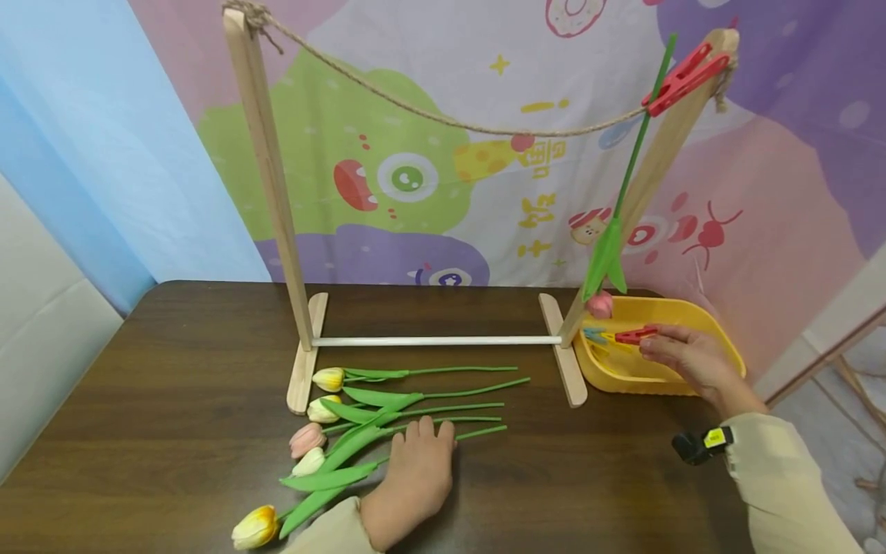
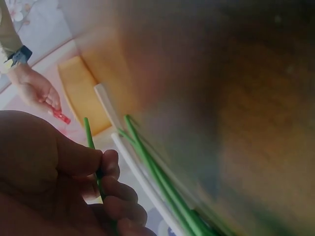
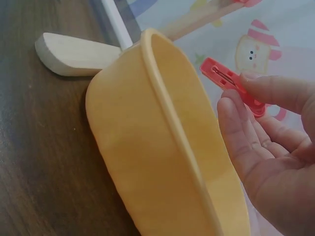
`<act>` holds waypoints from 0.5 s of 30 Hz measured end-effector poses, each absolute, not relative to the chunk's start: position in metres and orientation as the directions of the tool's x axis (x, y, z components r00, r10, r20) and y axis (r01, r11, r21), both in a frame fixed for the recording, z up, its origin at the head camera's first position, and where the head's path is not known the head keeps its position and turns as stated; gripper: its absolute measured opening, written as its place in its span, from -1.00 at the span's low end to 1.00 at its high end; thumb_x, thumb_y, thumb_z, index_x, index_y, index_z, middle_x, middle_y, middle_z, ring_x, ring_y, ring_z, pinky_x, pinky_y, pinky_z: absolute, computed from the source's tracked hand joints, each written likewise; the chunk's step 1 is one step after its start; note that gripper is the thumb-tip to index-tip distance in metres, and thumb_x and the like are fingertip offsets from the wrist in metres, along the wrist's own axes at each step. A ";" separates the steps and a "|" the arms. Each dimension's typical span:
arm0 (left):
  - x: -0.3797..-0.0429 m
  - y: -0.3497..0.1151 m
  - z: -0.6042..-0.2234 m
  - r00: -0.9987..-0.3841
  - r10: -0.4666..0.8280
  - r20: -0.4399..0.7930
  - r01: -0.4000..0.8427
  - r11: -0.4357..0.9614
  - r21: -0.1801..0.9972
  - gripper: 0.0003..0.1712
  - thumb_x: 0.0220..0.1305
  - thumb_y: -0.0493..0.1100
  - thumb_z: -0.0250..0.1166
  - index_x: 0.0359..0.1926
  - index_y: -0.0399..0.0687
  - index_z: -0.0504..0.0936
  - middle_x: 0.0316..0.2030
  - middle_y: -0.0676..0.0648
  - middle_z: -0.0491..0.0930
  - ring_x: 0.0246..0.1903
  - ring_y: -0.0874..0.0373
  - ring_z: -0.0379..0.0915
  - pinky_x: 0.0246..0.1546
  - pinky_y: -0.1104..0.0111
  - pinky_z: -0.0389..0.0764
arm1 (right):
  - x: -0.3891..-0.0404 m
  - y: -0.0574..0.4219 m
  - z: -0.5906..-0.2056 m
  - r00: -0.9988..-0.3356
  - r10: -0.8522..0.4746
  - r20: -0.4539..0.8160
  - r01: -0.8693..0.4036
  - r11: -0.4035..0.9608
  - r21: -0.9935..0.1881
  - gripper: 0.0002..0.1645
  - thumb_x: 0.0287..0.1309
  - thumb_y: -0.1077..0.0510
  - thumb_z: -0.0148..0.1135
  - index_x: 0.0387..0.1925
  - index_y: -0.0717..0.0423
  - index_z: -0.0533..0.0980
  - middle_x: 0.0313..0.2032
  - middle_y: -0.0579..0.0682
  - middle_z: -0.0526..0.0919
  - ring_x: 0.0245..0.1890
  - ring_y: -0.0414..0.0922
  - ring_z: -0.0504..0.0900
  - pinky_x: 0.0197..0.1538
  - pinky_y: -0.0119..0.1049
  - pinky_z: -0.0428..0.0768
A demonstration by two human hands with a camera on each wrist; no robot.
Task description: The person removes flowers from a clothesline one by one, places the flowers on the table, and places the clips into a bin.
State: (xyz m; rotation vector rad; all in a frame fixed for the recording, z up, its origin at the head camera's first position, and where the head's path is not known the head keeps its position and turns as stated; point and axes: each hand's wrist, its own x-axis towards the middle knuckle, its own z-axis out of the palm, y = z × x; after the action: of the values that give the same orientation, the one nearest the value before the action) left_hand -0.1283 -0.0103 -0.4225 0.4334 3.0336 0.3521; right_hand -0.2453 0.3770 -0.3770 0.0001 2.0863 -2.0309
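My right hand [image 1: 692, 360] pinches a red clothespin [image 3: 221, 77] between thumb and fingers, over the yellow basin [image 1: 657, 385]. Blue and yellow clothespins [image 1: 601, 337] show inside that basin. At the front of the table, my left hand [image 1: 418, 465] lies over the tulip stems, and the left wrist view shows its thumb and fingers pinching one green stem [image 2: 88, 132]. Several artificial tulips lie side by side there, with yellow [image 1: 328, 378], pink [image 1: 308, 440] and yellow-orange heads [image 1: 254, 528]. Which head belongs to the pinched stem is hidden by the hand and leaves.
A wooden stand [image 1: 277, 185] with a white crossbar [image 1: 436, 341] rises behind the tulips. Twine [image 1: 450, 121] sags between its posts. A red clothespin [image 1: 685, 79] at the right end holds a pink tulip [image 1: 599, 305] head down. A cartoon-print cloth [image 1: 415, 92] hangs behind.
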 end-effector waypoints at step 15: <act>-0.129 -0.009 -0.432 -0.956 0.276 -0.103 0.244 0.937 0.250 -0.84 0.37 -0.11 0.01 -0.31 -0.09 0.37 -0.36 -0.15 0.35 -0.27 -0.05 0.35 -0.32 0.10 0.35 | -0.251 0.372 -0.386 -0.966 -0.056 -0.253 0.214 0.374 -0.902 -0.31 0.21 0.08 0.20 0.14 0.55 0.25 -0.39 -0.38 0.60 -0.32 -0.37 0.66 -0.13 -0.45 0.60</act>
State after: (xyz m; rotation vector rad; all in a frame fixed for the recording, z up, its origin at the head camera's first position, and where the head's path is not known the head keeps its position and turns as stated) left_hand -0.1290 -0.0092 -0.4322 0.3990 2.9570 0.3554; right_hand -0.2512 0.3722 -0.3864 0.1404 2.3944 -1.6272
